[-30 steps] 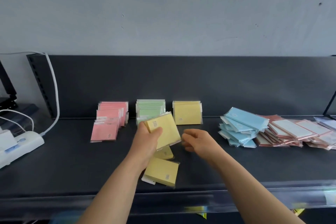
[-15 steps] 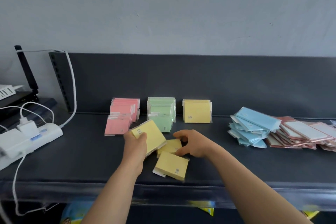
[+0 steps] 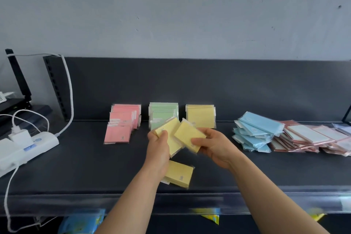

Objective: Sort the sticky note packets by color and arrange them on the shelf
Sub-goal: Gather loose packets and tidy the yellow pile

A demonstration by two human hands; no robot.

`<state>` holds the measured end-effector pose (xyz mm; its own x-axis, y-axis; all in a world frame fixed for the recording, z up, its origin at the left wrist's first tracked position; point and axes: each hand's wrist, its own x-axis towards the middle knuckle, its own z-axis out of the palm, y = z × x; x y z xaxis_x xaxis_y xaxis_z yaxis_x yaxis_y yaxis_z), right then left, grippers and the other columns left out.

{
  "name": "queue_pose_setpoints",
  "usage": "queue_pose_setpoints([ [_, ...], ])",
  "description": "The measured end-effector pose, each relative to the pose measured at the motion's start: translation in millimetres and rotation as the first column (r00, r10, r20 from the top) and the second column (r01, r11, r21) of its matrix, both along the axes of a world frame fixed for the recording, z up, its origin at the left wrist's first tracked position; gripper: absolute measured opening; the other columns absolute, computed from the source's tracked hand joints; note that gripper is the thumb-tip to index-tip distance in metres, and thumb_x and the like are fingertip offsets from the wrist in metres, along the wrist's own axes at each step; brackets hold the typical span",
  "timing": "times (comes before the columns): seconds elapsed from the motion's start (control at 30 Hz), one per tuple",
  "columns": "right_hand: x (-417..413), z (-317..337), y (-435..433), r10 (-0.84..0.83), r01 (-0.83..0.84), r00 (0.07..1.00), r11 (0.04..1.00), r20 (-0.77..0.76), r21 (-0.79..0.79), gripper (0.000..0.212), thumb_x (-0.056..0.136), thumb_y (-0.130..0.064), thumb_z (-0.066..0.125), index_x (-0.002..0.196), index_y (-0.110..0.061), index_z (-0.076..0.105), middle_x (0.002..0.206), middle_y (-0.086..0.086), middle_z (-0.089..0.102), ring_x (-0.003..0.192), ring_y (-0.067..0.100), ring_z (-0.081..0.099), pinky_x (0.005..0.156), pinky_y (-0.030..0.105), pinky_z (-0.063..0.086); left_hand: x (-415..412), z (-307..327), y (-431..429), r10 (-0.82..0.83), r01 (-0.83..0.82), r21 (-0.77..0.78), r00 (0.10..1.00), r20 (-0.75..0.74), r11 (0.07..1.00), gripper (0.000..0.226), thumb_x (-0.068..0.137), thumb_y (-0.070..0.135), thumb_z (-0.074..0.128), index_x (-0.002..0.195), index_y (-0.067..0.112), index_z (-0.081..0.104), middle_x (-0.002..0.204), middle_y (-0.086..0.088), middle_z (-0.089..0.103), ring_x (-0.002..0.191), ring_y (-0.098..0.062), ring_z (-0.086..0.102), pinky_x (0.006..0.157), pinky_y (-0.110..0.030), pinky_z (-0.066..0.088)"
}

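Observation:
My left hand grips a yellow sticky note packet held above the dark shelf. My right hand holds a second yellow packet right beside it, overlapping the first. A third yellow packet lies flat near the shelf's front edge, partly under my left wrist. Against the back panel stand three sorted rows: pink packets, green packets and yellow packets.
A heap of blue packets and pink-edged white packets lies at the right. At the left sit a white power strip with plugs and white cables. A clear strip runs along the front edge.
My right hand has picked a yellow packet up off the shelf and lifted it next to the one in my left hand. The left hand has risen slightly.

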<state>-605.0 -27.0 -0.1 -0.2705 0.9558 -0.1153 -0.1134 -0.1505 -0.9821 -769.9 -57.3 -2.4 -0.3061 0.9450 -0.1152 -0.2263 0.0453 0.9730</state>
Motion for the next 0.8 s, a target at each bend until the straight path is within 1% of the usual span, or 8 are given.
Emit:
queue_pose_setpoints([
  [0.07, -3.0, -6.7, -1.5, 0.004, -0.005, 1.000, 0.999, -0.006, -0.046, 0.043, 0.081, -0.005, 0.071, 0.121, -0.007, 0.055, 0.118, 0.013, 0.063, 0.104, 0.026, 0.066, 0.081, 0.033, 0.056, 11.9, 5.5, -0.4, -0.012, 0.009, 0.025, 0.992, 0.127, 1.000, 0.011, 0.103, 0.026, 0.041, 0.113, 0.026, 0.044, 0.108, -0.008, 0.058, 0.099, -0.025, 0.058, 0.087, -0.042, 0.050],
  [0.17, -1.9, -12.1, -1.3, -0.008, 0.003, 0.998, 0.996, -0.062, -0.088, 0.049, 0.080, -0.011, 0.074, 0.125, -0.005, 0.054, 0.121, 0.014, 0.063, 0.107, 0.025, 0.064, 0.083, 0.032, 0.055, 24.9, 10.8, 0.0, -0.030, 0.014, 0.060, 0.957, 0.288, 0.998, 0.021, 0.103, 0.026, 0.040, 0.122, 0.020, 0.046, 0.111, -0.010, 0.059, 0.098, -0.023, 0.059, 0.077, -0.035, 0.050],
  [0.3, 1.8, -9.8, -1.4, 0.038, -0.046, 0.993, 0.997, -0.112, -0.064, 0.036, 0.086, -0.006, 0.066, 0.121, -0.001, 0.057, 0.119, 0.018, 0.064, 0.102, 0.027, 0.065, 0.080, 0.032, 0.056, 40.1, 10.4, 1.5, -0.096, 0.076, 0.074, 0.940, 0.327, 0.994, 0.024, 0.104, 0.031, 0.037, 0.122, 0.020, 0.048, 0.109, -0.008, 0.060, 0.097, -0.021, 0.059, 0.075, -0.032, 0.049],
  [0.37, 7.5, -7.4, 0.1, 0.017, -0.022, 0.994, 0.999, -0.109, -0.041, 0.036, 0.086, 0.001, 0.064, 0.120, 0.000, 0.055, 0.118, 0.020, 0.064, 0.103, 0.031, 0.065, 0.081, 0.037, 0.057, 41.9, 5.2, 6.6, -0.117, 0.107, 0.058, 0.973, 0.201, 0.993, 0.027, 0.103, 0.035, 0.036, 0.121, 0.020, 0.050, 0.109, -0.008, 0.061, 0.100, -0.022, 0.059, 0.083, -0.036, 0.051],
  [0.47, 19.4, -5.3, 6.6, -0.092, 0.091, 0.995, 0.995, 0.029, 0.042, 0.047, 0.082, 0.002, 0.068, 0.125, -0.005, 0.050, 0.115, 0.014, 0.062, 0.100, 0.027, 0.066, 0.075, 0.034, 0.058, 34.9, 0.5, 16.7, -0.164, 0.171, 0.024, 0.968, -0.188, 0.985, 0.027, 0.100, 0.040, 0.041, 0.120, 0.024, 0.050, 0.117, -0.002, 0.059, 0.108, -0.019, 0.057, 0.100, -0.041, 0.046],
  [0.53, 26.7, -7.3, 14.3, -0.162, 0.129, 0.959, 0.980, 0.231, 0.150, 0.058, 0.080, -0.002, 0.072, 0.131, -0.011, 0.046, 0.113, 0.008, 0.062, 0.096, 0.022, 0.066, 0.077, 0.033, 0.058, 31.5, 1.3, 23.8, -0.225, 0.239, -0.022, 0.875, -0.429, 0.971, 0.031, 0.098, 0.038, 0.047, 0.126, 0.025, 0.047, 0.120, 0.007, 0.056, 0.106, -0.011, 0.054, 0.092, -0.031, 0.045],
  [0.63, 33.4, -10.1, 29.1, -0.241, 0.139, 0.873, 0.956, 0.425, 0.258, 0.069, 0.079, -0.009, 0.075, 0.137, -0.017, 0.039, 0.121, 0.001, 0.057, 0.100, 0.017, 0.062, 0.084, 0.031, 0.054, 34.1, 5.7, 35.4, -0.270, 0.276, -0.112, 0.642, -0.718, 0.955, 0.046, 0.097, 0.036, 0.052, 0.139, 0.019, 0.042, 0.127, 0.005, 0.052, 0.112, -0.013, 0.051, 0.084, -0.025, 0.038],
  [0.8, 36.8, -12.5, 59.7, -0.359, 0.173, 0.761, 0.915, 0.541, 0.364, 0.060, 0.081, -0.015, 0.072, 0.133, -0.016, 0.042, 0.122, 0.000, 0.057, 0.101, 0.017, 0.060, 0.080, 0.032, 0.055, 46.3, 10.8, 65.8, -0.227, 0.229, -0.132, 0.465, -0.856, 0.964, 0.045, 0.098, 0.036, 0.051, 0.135, 0.012, 0.045, 0.129, -0.003, 0.055, 0.116, -0.019, 0.053, 0.083, -0.023, 0.039],
])
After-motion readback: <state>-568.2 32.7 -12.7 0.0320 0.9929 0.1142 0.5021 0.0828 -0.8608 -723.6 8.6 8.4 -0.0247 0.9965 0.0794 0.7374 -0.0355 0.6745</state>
